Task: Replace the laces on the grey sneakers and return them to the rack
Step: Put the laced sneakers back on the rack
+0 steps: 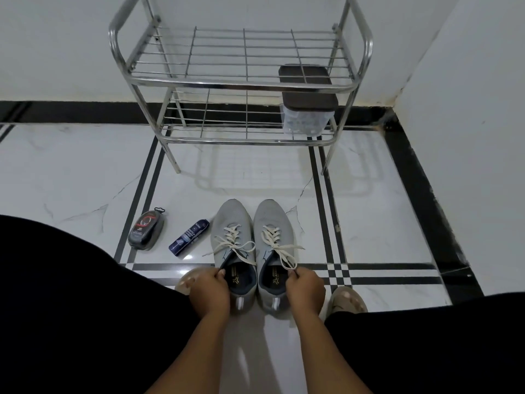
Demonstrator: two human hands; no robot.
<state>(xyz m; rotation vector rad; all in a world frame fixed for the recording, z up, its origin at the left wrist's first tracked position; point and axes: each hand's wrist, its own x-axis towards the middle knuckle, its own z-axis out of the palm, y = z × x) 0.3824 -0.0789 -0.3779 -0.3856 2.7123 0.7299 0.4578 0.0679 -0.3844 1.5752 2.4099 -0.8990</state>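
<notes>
Two grey sneakers stand side by side on the white floor, toes pointing away from me, both threaded with cream laces tied in bows. My left hand (210, 288) grips the collar of the left sneaker (230, 220) at its outer side. My right hand (305, 288) grips the collar of the right sneaker (273, 216) at its outer side, next to a lace end (289, 264). The steel shoe rack (241, 83) stands beyond the shoes against the wall, with its top shelf bare.
A clear box with a dark lid (308, 109) sits on the rack's lower shelf at the right. A shoe-polish sponge case (146, 230) and a dark blue bottle (189, 237) lie on the floor left of the sneakers. My black-clad knees and sandalled feet (348, 301) flank the shoes.
</notes>
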